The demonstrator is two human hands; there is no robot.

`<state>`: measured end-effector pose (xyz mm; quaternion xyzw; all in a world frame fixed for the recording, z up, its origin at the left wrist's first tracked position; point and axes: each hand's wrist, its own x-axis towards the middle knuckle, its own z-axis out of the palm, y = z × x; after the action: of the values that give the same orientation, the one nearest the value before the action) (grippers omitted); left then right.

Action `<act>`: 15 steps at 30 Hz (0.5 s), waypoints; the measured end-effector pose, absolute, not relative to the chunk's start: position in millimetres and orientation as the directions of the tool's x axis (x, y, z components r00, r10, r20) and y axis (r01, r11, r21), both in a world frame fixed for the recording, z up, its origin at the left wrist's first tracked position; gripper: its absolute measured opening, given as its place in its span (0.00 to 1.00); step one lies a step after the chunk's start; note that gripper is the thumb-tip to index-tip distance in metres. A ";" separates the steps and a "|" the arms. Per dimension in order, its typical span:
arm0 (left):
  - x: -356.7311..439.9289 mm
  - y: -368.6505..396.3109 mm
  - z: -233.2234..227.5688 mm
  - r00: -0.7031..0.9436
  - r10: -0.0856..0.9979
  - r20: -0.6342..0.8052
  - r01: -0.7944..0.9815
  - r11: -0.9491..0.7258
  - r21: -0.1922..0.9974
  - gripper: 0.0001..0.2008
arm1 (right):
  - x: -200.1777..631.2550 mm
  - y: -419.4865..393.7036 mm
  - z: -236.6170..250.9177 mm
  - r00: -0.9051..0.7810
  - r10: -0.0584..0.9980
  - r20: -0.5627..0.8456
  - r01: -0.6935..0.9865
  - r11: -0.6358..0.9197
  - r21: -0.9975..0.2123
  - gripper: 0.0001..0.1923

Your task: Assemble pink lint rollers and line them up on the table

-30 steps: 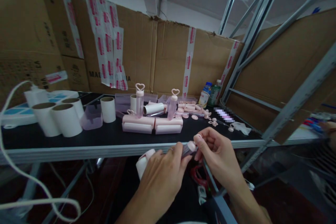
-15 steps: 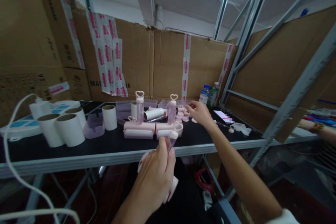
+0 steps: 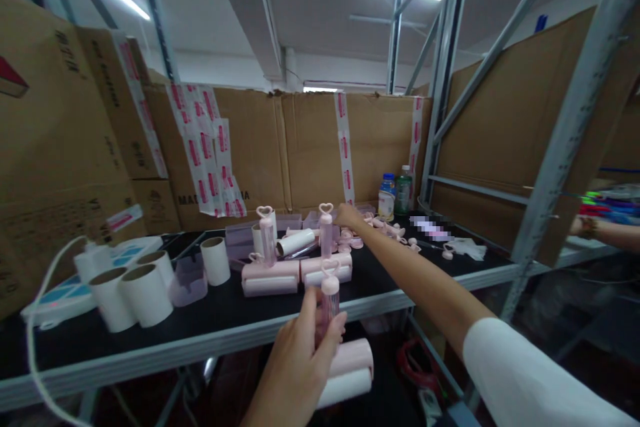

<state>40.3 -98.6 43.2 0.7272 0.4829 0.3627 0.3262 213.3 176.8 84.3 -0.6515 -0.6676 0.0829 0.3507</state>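
My left hand [image 3: 305,353] is wrapped around the clear pink handle of a lint roller [image 3: 350,373], held upright in front of the shelf edge. Its heart-shaped loop points up and the white roll lies at the bottom. My right hand [image 3: 349,216] reaches far back over the shelf, by the purple tray [image 3: 313,219] and a heap of small pink parts [image 3: 350,238]. Its fingertips are hidden, so I cannot make out what they touch. Two more lint rollers, left [image 3: 270,277] and right [image 3: 337,268], stand on the shelf with handles upward.
White cardboard tubes [image 3: 147,297] and a purple plastic holder [image 3: 189,283] stand at the left, by a white device with a cable [image 3: 125,253]. Bottles [image 3: 387,197] stand at the back right, near a phone [image 3: 430,228] and crumpled tissue [image 3: 467,248]. A metal post [image 3: 565,120] rises at the right.
My right hand has moved left and farther back, toward the tray. The lint roller in my left hand is now more upright, showing its white roll. The view has tilted up.
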 end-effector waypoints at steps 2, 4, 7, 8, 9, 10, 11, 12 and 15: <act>40.6 -99.1 44.8 0.257 0.935 0.243 0.445 -0.338 0.829 0.14 | 217.4 179.6 88.1 0.139 0.933 0.332 0.816 0.081 -0.572 0.17; 41.2 -100.6 46.3 0.244 0.934 0.261 0.417 -0.344 0.841 0.16 | 226.3 178.7 93.7 0.191 0.919 0.345 0.802 0.056 -0.594 0.16; 43.0 -103.6 48.0 0.218 0.931 0.293 0.359 -0.356 0.863 0.16 | 252.3 167.2 101.9 0.264 0.869 0.418 0.764 0.076 -0.641 0.14; 43.7 -104.5 48.3 0.200 0.931 0.304 0.326 -0.356 0.876 0.16 | 264.2 160.2 103.6 0.295 0.845 0.447 0.744 0.091 -0.662 0.14; 44.4 -105.2 48.3 0.178 0.934 0.311 0.286 -0.352 0.892 0.16 | 277.1 151.7 104.4 0.329 0.817 0.474 0.719 0.108 -0.686 0.14; 45.1 -105.7 48.3 0.160 0.937 0.312 0.239 -0.343 0.908 0.17 | 290.6 141.7 104.1 0.368 0.787 0.496 0.690 0.126 -0.712 0.14; 45.8 -106.1 48.1 0.146 0.940 0.309 0.186 -0.333 0.924 0.18 | 303.9 130.4 102.6 0.409 0.756 0.511 0.656 0.145 -0.741 0.14; 46.4 -106.4 48.0 0.135 0.943 0.305 0.129 -0.322 0.938 0.20 | 316.3 118.1 99.8 0.449 0.728 0.518 0.616 0.168 -0.770 0.14; 47.9 -107.9 48.6 0.117 0.946 0.303 -0.017 -0.303 0.953 0.20 | 343.3 77.8 84.7 0.525 0.685 0.505 0.457 0.274 -0.846 0.15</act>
<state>47.9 -107.9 48.6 0.5998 0.3871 0.5400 0.4459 343.3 77.8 84.7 -0.5958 -0.4793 0.0893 0.6382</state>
